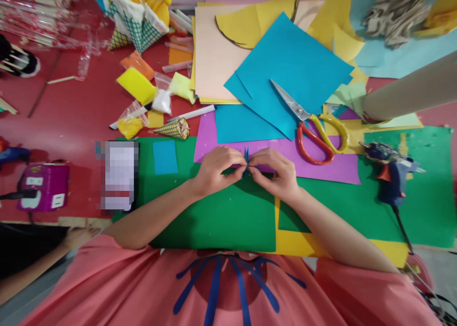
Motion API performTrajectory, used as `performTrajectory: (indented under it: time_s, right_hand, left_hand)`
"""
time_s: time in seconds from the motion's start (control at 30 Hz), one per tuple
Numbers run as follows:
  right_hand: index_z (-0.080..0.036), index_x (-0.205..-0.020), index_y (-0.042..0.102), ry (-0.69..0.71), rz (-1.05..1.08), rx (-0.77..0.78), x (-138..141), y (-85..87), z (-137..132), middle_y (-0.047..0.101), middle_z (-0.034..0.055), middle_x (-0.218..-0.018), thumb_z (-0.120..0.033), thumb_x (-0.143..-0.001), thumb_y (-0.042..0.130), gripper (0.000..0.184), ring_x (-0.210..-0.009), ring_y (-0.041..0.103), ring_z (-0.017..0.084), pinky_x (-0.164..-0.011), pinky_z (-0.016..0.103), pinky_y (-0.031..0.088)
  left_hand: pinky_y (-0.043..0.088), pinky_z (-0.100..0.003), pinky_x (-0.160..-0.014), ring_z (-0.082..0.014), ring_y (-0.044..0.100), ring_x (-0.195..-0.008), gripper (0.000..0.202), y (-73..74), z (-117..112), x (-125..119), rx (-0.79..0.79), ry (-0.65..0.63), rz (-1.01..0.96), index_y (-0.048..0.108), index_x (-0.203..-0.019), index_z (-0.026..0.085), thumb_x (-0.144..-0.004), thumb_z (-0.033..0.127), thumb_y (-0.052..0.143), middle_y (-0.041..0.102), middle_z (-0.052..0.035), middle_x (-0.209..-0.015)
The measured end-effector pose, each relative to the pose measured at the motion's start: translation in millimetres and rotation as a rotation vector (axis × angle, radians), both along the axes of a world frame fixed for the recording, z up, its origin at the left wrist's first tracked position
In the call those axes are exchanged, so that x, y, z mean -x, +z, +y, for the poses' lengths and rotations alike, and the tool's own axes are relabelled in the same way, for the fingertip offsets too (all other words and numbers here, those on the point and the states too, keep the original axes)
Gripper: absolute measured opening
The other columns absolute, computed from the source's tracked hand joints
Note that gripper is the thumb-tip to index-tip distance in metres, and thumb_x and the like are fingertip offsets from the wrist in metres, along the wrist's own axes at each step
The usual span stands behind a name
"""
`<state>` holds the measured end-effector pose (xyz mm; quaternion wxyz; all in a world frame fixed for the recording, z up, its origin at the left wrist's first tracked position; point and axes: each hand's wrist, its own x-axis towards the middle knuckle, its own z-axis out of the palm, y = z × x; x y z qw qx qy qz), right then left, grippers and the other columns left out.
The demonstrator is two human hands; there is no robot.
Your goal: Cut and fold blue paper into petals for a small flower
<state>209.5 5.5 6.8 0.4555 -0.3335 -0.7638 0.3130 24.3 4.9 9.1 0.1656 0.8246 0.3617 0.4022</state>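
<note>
My left hand (pixel 216 170) and my right hand (pixel 276 171) meet over a green paper sheet (pixel 214 216), fingertips pinched from both sides on a small folded blue paper piece (pixel 246 162). Only its pointed tips show above my fingers. A purple sheet (pixel 321 166) lies just behind my hands. Red-and-yellow-handled scissors (pixel 310 126) rest on big blue paper sheets (pixel 293 69) beyond my right hand.
A blue glue gun (pixel 391 171) lies at the right on green paper, cord trailing toward me. A small blue card (pixel 165 157), a patterned paper cone (pixel 174 128), plastic bags and a purple box (pixel 44 185) sit at the left. Another person's arm (pixel 407 93) reaches in at upper right; another hand (pixel 76 235) rests at lower left.
</note>
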Motion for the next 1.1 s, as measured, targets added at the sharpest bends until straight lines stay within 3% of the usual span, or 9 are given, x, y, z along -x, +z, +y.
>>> performTrajectory:
  time_s: [0.57, 0.8, 0.93, 1.1]
  right_hand:
    - [-0.021, -0.091, 0.061, 0.018, -0.038, -0.058, -1.2, -0.4, -1.8, 0.068, 0.0056, -0.082, -0.013, -0.082, 0.057, 0.013, -0.077, 0.065, 0.018, -0.069, 0.033, 0.054]
    - [-0.023, -0.09, 0.061, -0.059, 0.027, 0.0, -2.2, 3.1, -1.3, 0.068, 0.0039, -0.081, -0.014, -0.083, 0.058, 0.012, -0.078, 0.065, 0.018, -0.07, 0.033, 0.053]
    - [-0.024, -0.094, 0.062, -0.112, 0.052, -0.009, -3.4, 3.1, -1.7, 0.068, 0.0038, -0.085, -0.015, -0.082, 0.06, 0.015, -0.082, 0.065, 0.018, -0.072, 0.034, 0.052]
    - [-0.023, -0.095, 0.063, -0.15, 0.031, 0.037, -2.4, 3.4, -2.6, 0.068, 0.0023, -0.078, -0.019, -0.083, 0.061, 0.013, -0.07, 0.063, 0.015, -0.063, 0.029, 0.051]
  left_hand:
    - [0.047, -0.027, -0.072, -0.0141, 0.064, -0.076, 0.006, 1.5, -1.4, 2.0, -0.03, -0.038, 0.096, 0.055, -0.09, 0.02, -0.085, 0.017, 0.055, 0.069, -0.0023, -0.081]
    - [0.052, -0.028, -0.077, -0.0149, 0.065, -0.086, 0.01, -0.8, 0.0, -1.9, 0.08, 0.002, -0.071, 0.057, -0.094, 0.019, -0.084, 0.019, 0.059, 0.068, -0.005, -0.088]
    - [0.052, -0.027, -0.074, -0.014, 0.065, -0.082, 0.007, -1.1, 2.5, 0.1, 0.015, 0.061, -0.054, 0.058, -0.089, 0.02, -0.084, 0.017, 0.058, 0.069, -0.0026, -0.084]
    - [0.05, -0.028, -0.071, -0.0143, 0.065, -0.079, 0.004, 1.3, 3.2, 1.2, -0.078, 0.146, 0.039, 0.061, -0.087, 0.021, -0.083, 0.02, 0.059, 0.069, -0.0019, -0.081]
